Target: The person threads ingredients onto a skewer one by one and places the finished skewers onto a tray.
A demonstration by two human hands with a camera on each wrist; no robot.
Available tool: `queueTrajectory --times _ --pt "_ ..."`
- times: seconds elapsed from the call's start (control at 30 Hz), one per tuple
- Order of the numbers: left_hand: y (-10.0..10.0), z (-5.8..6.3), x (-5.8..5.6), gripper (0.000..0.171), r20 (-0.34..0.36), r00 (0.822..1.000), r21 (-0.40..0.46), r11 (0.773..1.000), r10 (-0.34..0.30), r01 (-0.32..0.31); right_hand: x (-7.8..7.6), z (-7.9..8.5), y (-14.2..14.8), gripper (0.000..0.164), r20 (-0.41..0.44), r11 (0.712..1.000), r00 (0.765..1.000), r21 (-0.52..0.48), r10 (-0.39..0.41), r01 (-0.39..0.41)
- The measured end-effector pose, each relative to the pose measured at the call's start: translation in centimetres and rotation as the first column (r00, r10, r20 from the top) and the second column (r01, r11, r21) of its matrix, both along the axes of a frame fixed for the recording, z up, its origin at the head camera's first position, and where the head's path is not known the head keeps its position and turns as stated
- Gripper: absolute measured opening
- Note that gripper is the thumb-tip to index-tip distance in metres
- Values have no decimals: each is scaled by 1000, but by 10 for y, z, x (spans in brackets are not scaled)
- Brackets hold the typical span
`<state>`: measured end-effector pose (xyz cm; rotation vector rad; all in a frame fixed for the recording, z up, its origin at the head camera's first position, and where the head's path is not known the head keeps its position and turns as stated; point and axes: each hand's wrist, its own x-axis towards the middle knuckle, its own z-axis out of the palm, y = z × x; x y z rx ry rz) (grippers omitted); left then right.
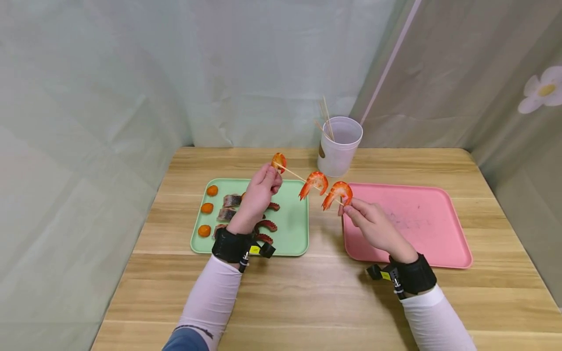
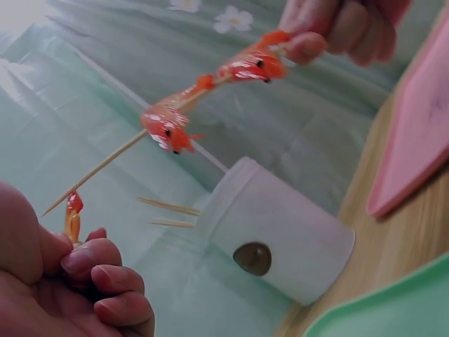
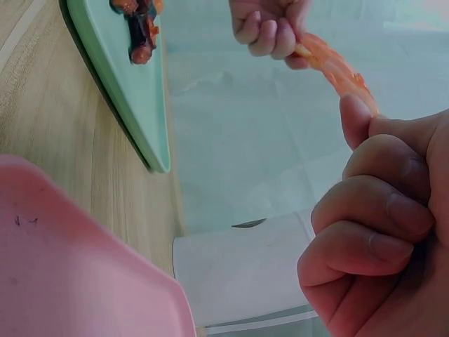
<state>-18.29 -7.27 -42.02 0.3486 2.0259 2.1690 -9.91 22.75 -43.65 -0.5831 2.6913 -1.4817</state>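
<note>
My left hand [image 1: 260, 192] pinches a curled orange-red shrimp [image 1: 279, 160] above the green tray's right half. Held in my right hand [image 1: 373, 222] is a thin wooden skewer [image 1: 293, 174], gripped at its near end. Two more shrimps are threaded on it: one shrimp [image 1: 337, 192] right by the right fingertips, another shrimp [image 1: 315, 183] further along. The bare pointed end of the skewer [image 2: 98, 170] reaches to the left hand's shrimp [image 2: 74, 210] and overlaps it in the head view. In the right wrist view the right fingers [image 3: 368, 217] are curled, hiding the skewer's end.
On the green tray [image 1: 291, 239] lie orange balls [image 1: 205, 208], fish pieces [image 1: 227, 213] and dark red octopus tentacles [image 1: 265, 225], partly behind the left arm. A pink tray [image 1: 432, 229] is at right. A white cup [image 1: 340, 156] with several skewers [image 1: 328, 122] stands at the table's back edge.
</note>
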Motion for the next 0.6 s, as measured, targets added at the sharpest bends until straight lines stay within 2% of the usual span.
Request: queueTrajectory --times 0.27,0.6 --pt "-3 6 3 27 73 997 104 994 38 -46 1 -1 1 20 -6 1000 1000 21 23 -23" --pt "-4 10 4 28 65 997 194 979 48 -59 0 -2 2 20 1 999 999 38 32 -32"
